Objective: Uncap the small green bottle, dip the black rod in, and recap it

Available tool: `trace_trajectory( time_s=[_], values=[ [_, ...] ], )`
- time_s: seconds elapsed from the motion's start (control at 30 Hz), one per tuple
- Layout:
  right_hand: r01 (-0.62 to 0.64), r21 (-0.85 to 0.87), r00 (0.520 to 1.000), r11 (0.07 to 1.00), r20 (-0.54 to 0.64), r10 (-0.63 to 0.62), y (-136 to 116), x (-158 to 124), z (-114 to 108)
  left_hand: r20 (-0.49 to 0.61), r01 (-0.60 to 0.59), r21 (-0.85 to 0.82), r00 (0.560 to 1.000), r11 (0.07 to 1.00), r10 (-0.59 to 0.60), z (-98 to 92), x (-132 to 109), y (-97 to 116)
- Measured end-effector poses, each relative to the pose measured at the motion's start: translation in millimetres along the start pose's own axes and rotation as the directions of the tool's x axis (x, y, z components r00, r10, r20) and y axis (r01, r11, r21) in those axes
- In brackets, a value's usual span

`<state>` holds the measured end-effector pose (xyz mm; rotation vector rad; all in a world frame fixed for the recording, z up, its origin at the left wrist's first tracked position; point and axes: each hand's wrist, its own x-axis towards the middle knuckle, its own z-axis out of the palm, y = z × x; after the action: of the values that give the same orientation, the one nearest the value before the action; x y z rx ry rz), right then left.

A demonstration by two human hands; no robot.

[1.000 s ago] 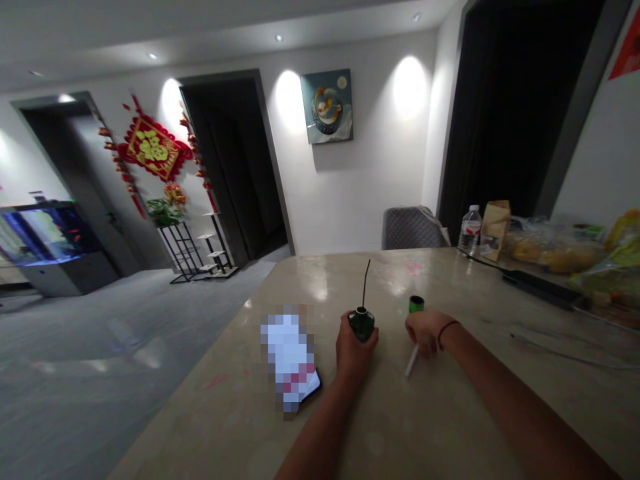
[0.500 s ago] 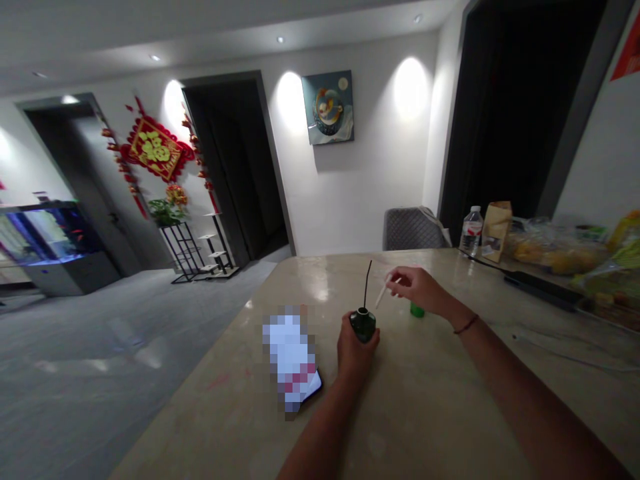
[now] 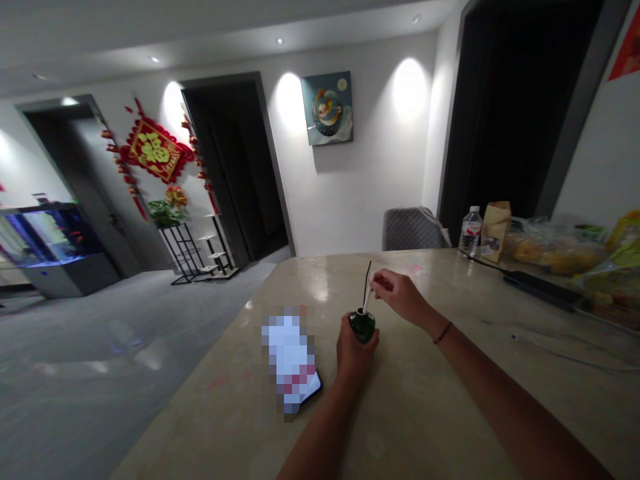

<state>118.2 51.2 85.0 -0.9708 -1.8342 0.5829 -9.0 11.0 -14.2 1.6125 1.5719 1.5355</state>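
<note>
A small dark green bottle [image 3: 363,325] stands upright on the marble-look table [image 3: 240,413], with my left hand [image 3: 354,348] wrapped round it. One thin dark stick [image 3: 367,283] rises from its mouth. Above and right of the bottle, my right hand [image 3: 395,291] pinches a white stick [image 3: 368,298], whose lower end is at the bottle's mouth. Whether that end is inside the mouth is hard to tell. To the left of the bottle lies a phone [image 3: 311,389], mostly blurred out.
At the right back are a water bottle [image 3: 471,231], a paper bag [image 3: 496,232], plastic bags of food [image 3: 555,250] and a black power strip [image 3: 543,289]. A white cable [image 3: 555,352] lies nearer. A grey chair [image 3: 415,229] stands behind the table.
My right hand has moved left with the white stick, which is now more upright and at the bottle's mouth. The green object formerly beneath that hand is no longer visible. My left hand has hardly moved.
</note>
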Motion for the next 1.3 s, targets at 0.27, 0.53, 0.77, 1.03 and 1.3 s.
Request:
trace_trajectory(
  time_s=[0.27,0.53,0.77,1.03,1.3],
  values=[
    [0.01,-0.182,0.994,0.983,0.111,0.01,5,-6,10,0.006,0.002,0.008,1.0,1.0,-0.002,-0.9,0,1],
    [-0.098,-0.151,0.974,0.984,0.187,0.125,27,-4,-4,0.035,-0.012,0.028,0.999,1.0,0.011,3.0,1,-5],
    [-0.175,-0.013,0.888,0.985,0.429,0.163,47,-19,2,0.261,-0.195,0.039,0.949,0.98,0.179,-1.1,3,-11],
    [-0.269,0.208,0.848,0.94,0.514,0.129,72,-36,12,0.46,-0.191,0.314,0.887,0.93,0.027,-20.3,14,-5],
    [-0.337,0.2,0.892,0.92,0.38,0.244,78,-64,26,0.396,-0.003,0.258,0.912,0.966,-0.103,-21.5,17,-19]
  ],
)
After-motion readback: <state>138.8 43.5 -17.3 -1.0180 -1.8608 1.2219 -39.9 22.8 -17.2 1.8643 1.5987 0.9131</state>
